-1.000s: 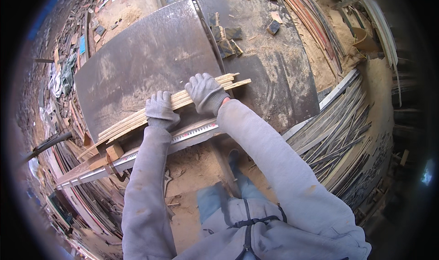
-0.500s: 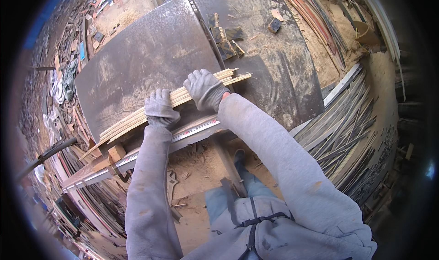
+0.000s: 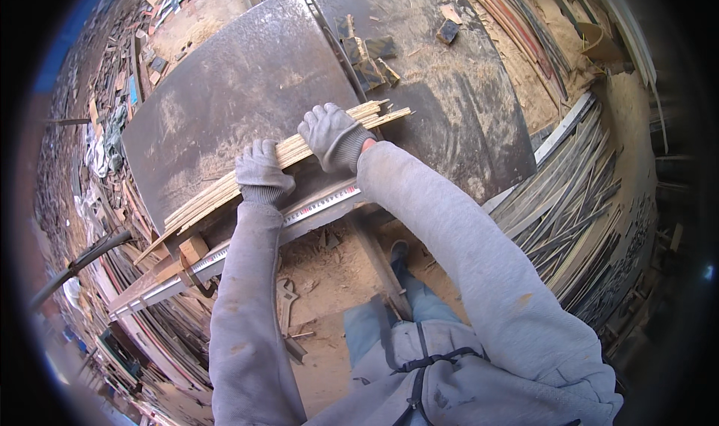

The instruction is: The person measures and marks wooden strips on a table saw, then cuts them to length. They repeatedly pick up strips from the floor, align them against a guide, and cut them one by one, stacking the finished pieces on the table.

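Note:
A bundle of thin pale wood strips lies slantwise along the near edge of a dark metal tabletop. My left hand, in a grey knit glove, is wrapped over the middle of the bundle. Farther right, my gloved right hand grips the same strips, fingers curled over their far side. The right ends of the strips are ragged and uneven. The undersides of both hands are hidden. Between the bundle and my body runs a rail with a measuring scale, partly covered by my left forearm.
A wooden block sits by the rail's left part. Dark offcuts and sawdust lie beyond a gap in the tabletop. Long strips are piled at right, more boards at left. An adjustable wrench lies below the rail.
The whole view has shifted slightly. Both hands keep their hold on the strips, which stay in nearly the same place on the tabletop.

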Motion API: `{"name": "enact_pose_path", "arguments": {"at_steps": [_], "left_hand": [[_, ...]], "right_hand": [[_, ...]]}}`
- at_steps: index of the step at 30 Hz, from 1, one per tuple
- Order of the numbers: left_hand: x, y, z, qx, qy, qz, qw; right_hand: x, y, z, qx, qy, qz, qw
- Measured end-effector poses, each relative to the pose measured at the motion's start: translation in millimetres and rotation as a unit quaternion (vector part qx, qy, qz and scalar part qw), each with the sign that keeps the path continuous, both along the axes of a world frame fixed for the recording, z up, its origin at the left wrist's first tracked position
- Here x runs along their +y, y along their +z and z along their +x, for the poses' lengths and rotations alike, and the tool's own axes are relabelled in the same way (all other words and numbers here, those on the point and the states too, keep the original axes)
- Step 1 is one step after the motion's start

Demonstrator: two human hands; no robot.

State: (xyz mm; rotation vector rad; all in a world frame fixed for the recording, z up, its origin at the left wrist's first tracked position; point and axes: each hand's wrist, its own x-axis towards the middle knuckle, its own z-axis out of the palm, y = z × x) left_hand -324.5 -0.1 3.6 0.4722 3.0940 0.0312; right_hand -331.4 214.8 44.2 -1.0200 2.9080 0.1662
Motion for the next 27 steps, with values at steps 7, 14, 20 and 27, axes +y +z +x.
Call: {"name": "enact_pose_path", "arguments": {"at_steps": [7,14,20,27], "left_hand": [[1.7,1.4,2.7,0.014,-0.007,0.013,1.0],[-0.8,-3.4,0.9,0.03,-0.009,0.012,0.999],[0.7,-3.7,-1.1,0.045,-0.002,-0.003,0.999],[7.1,1.3,-5.0,0.002,0.03,-0.026,0.999]], "right_hand": [[-1.7,-5.1,-0.5,0.013,-0.011,0.001,1.0],[-3.6,-8.6,-1.5,0.018,-0.017,-0.003,1.0],[-6.0,-9.0,-2.9,0.027,-0.023,0.003,0.999],[-8.7,-6.6,-2.8,0.011,-0.046,-0.022,0.999]]}}
